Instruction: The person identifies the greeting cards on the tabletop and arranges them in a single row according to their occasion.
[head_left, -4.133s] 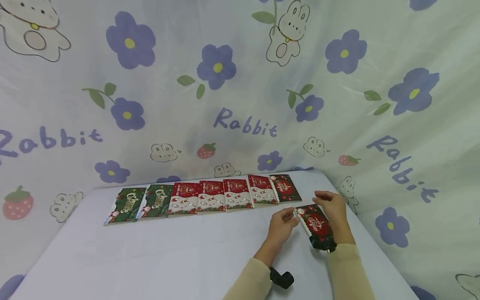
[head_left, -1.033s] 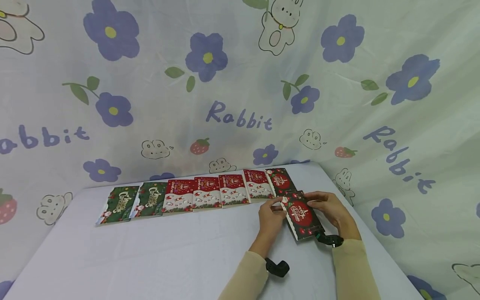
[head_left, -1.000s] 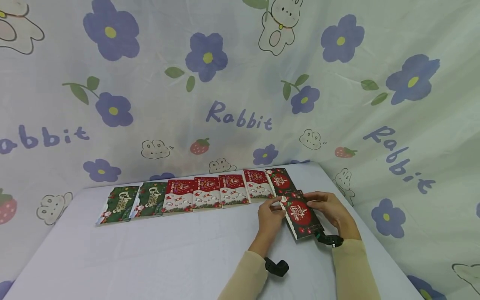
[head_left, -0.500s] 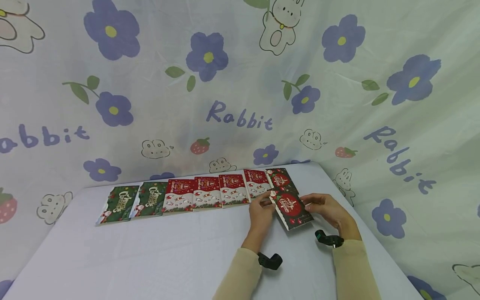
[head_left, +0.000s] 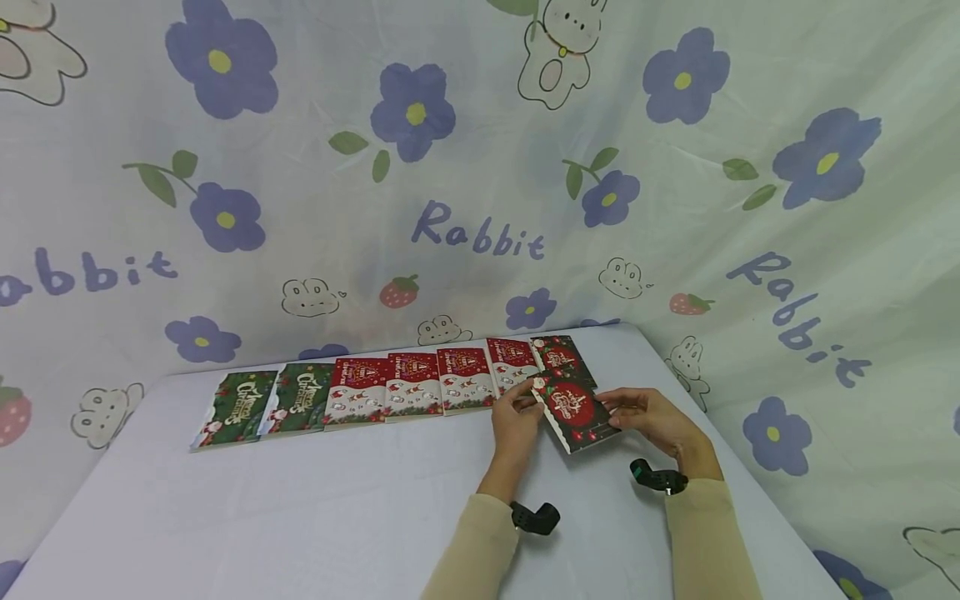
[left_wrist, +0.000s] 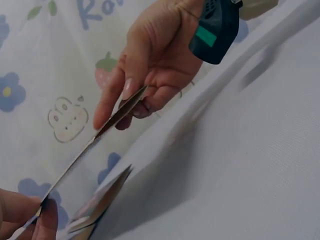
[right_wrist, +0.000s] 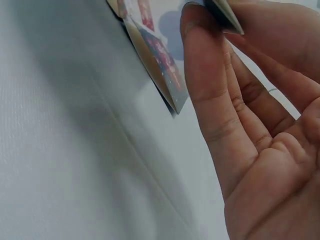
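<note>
Both hands hold a dark green Christmas card [head_left: 577,417] with a red circle on its cover. My left hand [head_left: 514,425] pinches the card's left edge, thumb and fingers on either side. At the opposite edge, the thumb and fingers of my right hand [head_left: 656,421] pinch it too. Seen edge-on in the left wrist view, the card [left_wrist: 75,162] is raised above the table and tilted. Just behind it lies a matching dark green card [head_left: 561,357], its lower part covered in the head view.
A row of cards runs along the table's back: two green cards [head_left: 238,408] at left, then several red-and-white cards [head_left: 360,390]. The white tabletop [head_left: 300,517] stretches in front. A curtain [head_left: 480,167] printed with flowers and rabbits hangs behind and at right.
The held card has moved left and back, from near the right table edge to in front of the row's right end. Both hands travelled with it; the head view shifted slightly.
</note>
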